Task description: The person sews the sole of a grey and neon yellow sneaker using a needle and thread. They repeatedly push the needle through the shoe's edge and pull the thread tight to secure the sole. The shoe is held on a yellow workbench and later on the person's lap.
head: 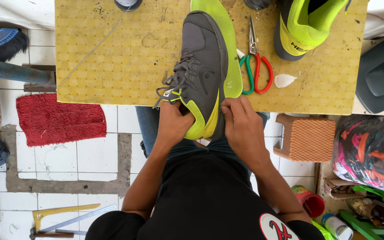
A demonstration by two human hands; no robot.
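Note:
A grey sneaker (202,66) with a neon-yellow lining and grey laces lies on its side at the near edge of the yellow work board (125,58), sole to the right. My left hand (173,123) grips its heel opening from the left. My right hand (241,122) pinches the heel and the green sole edge (230,53) from the right. Both hands sit at the board's near edge, above my lap.
Scissors (255,66) with green and red handles lie just right of the shoe, beside a white scrap (284,80). A second yellow and grey shoe (305,24) stands at the far right. A woven stool (306,138), red mat (58,119) and cans (312,202) are on the floor.

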